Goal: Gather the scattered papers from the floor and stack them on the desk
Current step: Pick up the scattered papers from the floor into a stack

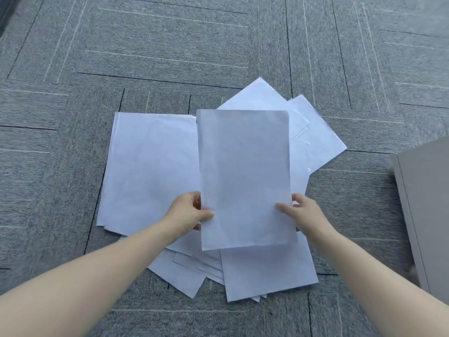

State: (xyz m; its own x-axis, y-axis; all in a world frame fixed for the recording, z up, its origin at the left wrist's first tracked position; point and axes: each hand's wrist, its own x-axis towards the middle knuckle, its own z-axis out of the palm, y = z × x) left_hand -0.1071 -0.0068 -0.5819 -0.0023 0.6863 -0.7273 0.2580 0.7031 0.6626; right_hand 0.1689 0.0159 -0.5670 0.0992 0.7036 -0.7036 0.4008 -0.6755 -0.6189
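Both hands pinch one sheet (244, 176) at frame centre, lifted over the pile (150, 171); left hand (188, 211) on its lower left edge, right hand (300, 211) on the lower right, thumbs on top; rest of the papers lie fanned on the carpet (170, 45); grey panel (427, 207) at right edge, maybe the desk; paper is light, floppy, slick; best squared up and gripped by opposite edges.
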